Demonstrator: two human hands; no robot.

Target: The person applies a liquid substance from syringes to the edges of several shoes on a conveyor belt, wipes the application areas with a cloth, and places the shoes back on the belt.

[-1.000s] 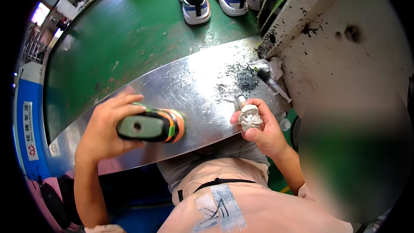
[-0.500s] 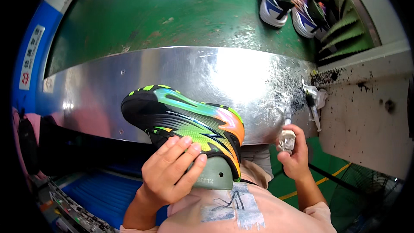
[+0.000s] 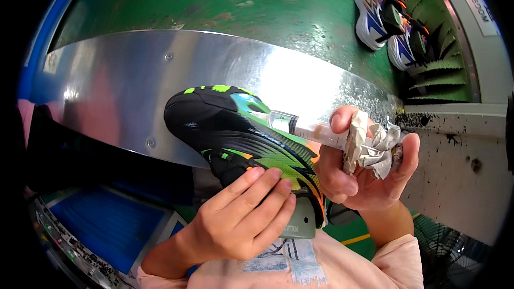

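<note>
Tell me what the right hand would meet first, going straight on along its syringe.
The right hand, syringe leading, would likely meet the multicoloured shoe first, at its blue-green sole edge; depth is unclear, so the tip may be touching.

So the shoe (image 3: 235,139) is being held left of the syringe (image 3: 308,128). Other sneakers (image 3: 370,20) are being kept back right, on the belt (image 3: 235,8).

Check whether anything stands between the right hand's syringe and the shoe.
Nothing visible does. The syringe in the right hand points its front end at the shoe; whether the tip touches, I cannot tell. The left hand lies nearer the body, clear of that line.
</note>
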